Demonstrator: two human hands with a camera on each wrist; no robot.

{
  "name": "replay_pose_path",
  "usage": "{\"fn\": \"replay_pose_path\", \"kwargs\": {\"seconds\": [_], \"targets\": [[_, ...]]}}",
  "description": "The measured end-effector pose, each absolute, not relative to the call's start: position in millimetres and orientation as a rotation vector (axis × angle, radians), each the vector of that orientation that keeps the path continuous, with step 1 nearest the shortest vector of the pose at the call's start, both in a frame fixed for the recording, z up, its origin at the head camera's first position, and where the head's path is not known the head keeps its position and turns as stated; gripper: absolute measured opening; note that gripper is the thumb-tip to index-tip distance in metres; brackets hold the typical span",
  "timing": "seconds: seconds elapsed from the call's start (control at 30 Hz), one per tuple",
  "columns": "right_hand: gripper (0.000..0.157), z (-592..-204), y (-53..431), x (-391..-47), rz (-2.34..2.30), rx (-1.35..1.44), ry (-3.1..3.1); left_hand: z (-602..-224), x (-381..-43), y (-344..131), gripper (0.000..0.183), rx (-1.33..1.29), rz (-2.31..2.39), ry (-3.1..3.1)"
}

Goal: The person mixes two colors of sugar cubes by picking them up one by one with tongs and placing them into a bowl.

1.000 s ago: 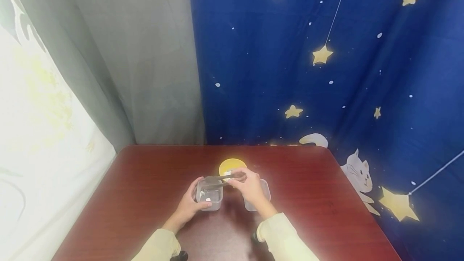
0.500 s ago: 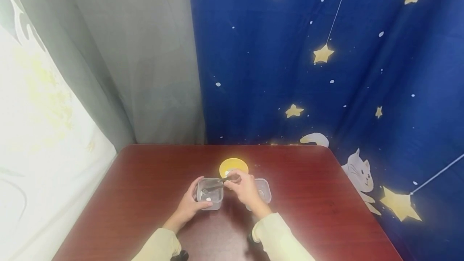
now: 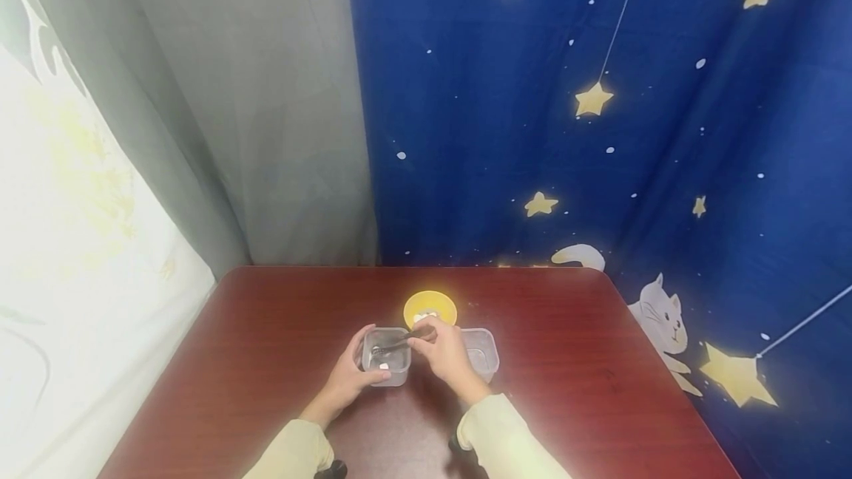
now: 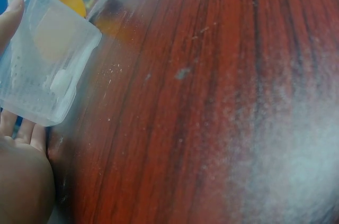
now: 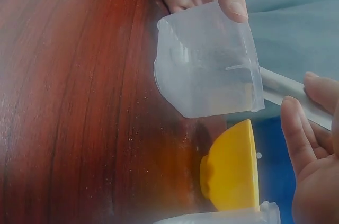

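Note:
My left hand (image 3: pixel 349 375) grips a clear plastic container (image 3: pixel 398 378) by its left side, thumb on the near rim. One small white piece (image 3: pixel 384 366) shows inside, near that thumb. Between thumb and fingers, my right hand (image 3: pixel 446 355) pinches a pair of tongs (image 3: pixel 398 344), their tips down in the container. In the right wrist view the grey tongs (image 5: pixel 288 91) slant over the rim of the container (image 5: pixel 206 60). Whether the tips hold anything cannot be made out. A yellow bowl (image 3: pixel 442 304) with several white pieces (image 3: pixel 424 314) stands just behind the hands.
A second clear container (image 3: pixel 488 352) stands to the right, partly behind my right hand and wrist. All of this is on a dark red wooden table (image 3: pixel 293 324). A grey curtain (image 3: pixel 299 131) and a blue star-print curtain (image 3: pixel 466 131) hang beyond the table's far edge.
The tongs' arms, spread apart a second ago, have come together. My right hand has moved slightly left and lower, uncovering more of the bowl's contents. My left hand and its container have stayed put.

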State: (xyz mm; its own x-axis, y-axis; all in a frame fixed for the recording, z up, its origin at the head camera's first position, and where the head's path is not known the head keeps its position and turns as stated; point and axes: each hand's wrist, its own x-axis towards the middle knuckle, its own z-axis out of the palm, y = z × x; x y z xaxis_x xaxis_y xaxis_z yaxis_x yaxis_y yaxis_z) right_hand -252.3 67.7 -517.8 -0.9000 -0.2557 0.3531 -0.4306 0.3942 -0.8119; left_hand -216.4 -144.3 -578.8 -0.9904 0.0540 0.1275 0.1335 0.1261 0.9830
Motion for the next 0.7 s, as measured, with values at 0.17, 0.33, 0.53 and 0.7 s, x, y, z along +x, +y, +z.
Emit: {"fn": "replay_pose_path", "kwargs": {"seconds": [0.17, 0.33, 0.53, 0.7], "targets": [[0.020, -518.4, 68.7, -252.7, 1.504, 0.613, -2.487, -577.8, -216.2, -142.7, 0.097, -0.182, -2.022, -2.323], [0.018, -519.5, 70.3, -253.7, 1.506, 0.612, -2.478, -578.8, -217.1, -141.8, 0.099, -0.144, -2.022, -2.344], [0.017, -516.2, 73.1, -252.0, 1.545, 0.584, -2.477, -577.8, -216.4, -142.4, 0.098, -0.171, -2.034, -2.329], [0.016, -513.5, 76.0, -252.4, 1.593, 0.545, -2.453, -575.2, -214.8, -143.6, 0.096, -0.179, -2.050, -2.312]]}}
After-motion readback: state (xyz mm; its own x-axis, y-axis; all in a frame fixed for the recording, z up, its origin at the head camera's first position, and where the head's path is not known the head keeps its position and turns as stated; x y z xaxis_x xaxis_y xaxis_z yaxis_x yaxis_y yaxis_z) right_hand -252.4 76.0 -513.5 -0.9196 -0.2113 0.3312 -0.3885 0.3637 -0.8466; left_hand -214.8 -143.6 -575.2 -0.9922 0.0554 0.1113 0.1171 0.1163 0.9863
